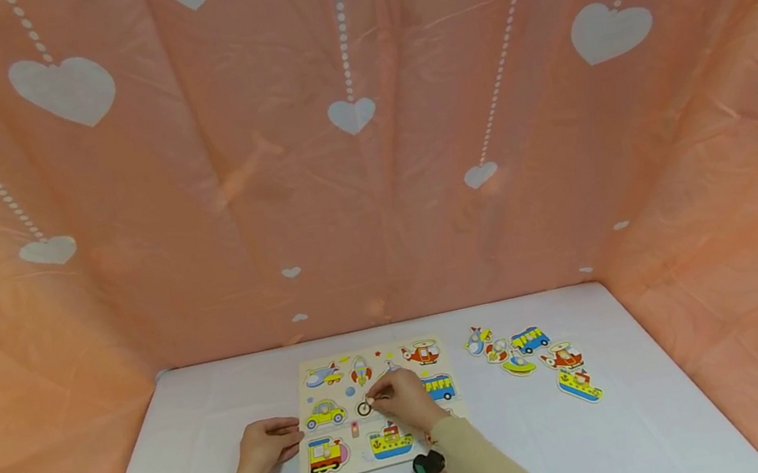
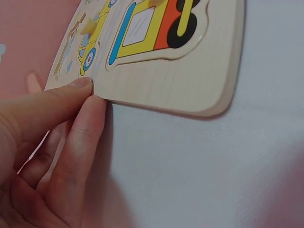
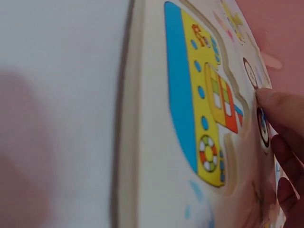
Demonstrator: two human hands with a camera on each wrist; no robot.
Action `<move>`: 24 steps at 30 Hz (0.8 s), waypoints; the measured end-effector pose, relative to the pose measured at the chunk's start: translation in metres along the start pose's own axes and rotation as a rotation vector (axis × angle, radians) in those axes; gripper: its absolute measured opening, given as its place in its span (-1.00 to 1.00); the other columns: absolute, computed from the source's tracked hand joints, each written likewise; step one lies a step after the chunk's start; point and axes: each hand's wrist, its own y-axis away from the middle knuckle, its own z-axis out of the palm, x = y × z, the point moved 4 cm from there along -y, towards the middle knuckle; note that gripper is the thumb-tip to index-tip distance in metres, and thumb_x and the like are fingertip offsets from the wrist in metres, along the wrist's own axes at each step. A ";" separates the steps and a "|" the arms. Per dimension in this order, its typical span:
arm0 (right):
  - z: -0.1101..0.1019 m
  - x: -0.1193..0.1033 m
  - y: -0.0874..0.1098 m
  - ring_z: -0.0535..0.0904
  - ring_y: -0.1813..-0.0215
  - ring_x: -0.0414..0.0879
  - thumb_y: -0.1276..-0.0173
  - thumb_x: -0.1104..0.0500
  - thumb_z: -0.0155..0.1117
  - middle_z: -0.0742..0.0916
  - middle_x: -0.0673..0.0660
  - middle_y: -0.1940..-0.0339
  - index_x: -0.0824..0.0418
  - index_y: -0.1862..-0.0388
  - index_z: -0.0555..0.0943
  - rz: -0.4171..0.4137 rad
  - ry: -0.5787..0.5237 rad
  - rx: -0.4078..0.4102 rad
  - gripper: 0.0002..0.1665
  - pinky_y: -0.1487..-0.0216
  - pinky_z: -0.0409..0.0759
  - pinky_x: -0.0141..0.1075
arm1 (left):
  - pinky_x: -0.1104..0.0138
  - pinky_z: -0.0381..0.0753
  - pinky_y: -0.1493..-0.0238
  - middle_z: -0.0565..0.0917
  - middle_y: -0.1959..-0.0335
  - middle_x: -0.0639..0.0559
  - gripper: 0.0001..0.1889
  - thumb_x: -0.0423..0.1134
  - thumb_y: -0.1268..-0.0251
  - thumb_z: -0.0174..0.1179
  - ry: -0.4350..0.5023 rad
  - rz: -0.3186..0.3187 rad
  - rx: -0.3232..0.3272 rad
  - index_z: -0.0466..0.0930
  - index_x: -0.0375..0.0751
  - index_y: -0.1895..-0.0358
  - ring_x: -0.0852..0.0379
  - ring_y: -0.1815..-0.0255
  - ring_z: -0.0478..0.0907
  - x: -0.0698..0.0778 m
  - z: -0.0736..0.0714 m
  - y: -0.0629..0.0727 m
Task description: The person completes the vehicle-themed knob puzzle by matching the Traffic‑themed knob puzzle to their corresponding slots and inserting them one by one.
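Note:
A wooden puzzle board with vehicle pictures lies on the table. At its left edge, my left hand holds the rim. In the left wrist view the thumb overlaps the top and a finger touches the side. Over the board's middle, my right hand pinches a bicycle piece; its wheels show in the right wrist view, the rest hidden by the fingers. A yellow car and a train are on the left of the board, a ship picture at the front.
Right of the board lie several loose pieces: an airplane, a rocket, a bus, a yellow-green craft, a helicopter and a ship. Pink heart-patterned cloth hangs around the white table.

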 end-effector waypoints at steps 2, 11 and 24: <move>0.000 -0.001 0.000 0.56 0.27 -0.35 -0.16 0.26 0.43 0.68 -0.18 0.34 0.09 0.31 0.75 -0.007 0.014 0.002 -0.89 0.21 0.59 -0.46 | 0.30 0.70 0.38 0.65 0.37 -0.10 -0.69 -0.51 -0.10 0.31 0.000 0.001 -0.004 0.57 -0.58 0.07 0.12 0.43 0.62 0.000 0.000 0.000; -0.004 0.005 0.001 0.58 0.16 -0.29 -0.21 0.28 0.39 0.69 -0.13 0.24 0.13 0.17 0.71 -0.004 -0.071 -0.052 -0.81 0.11 0.59 -0.43 | 0.30 0.70 0.36 0.64 0.35 -0.12 -0.70 -0.51 -0.12 0.29 -0.008 -0.007 0.003 0.58 -0.55 0.06 0.11 0.41 0.62 -0.001 0.001 -0.001; -0.059 0.000 0.013 0.59 0.04 0.03 -0.26 0.22 0.37 0.69 0.16 0.09 0.30 -0.12 0.57 -0.077 -0.103 -0.055 -0.55 0.02 0.58 -0.22 | 0.31 0.69 0.37 0.64 0.35 -0.13 -0.69 -0.52 -0.11 0.29 -0.012 -0.006 0.003 0.57 -0.57 0.05 0.11 0.42 0.63 0.002 0.000 0.001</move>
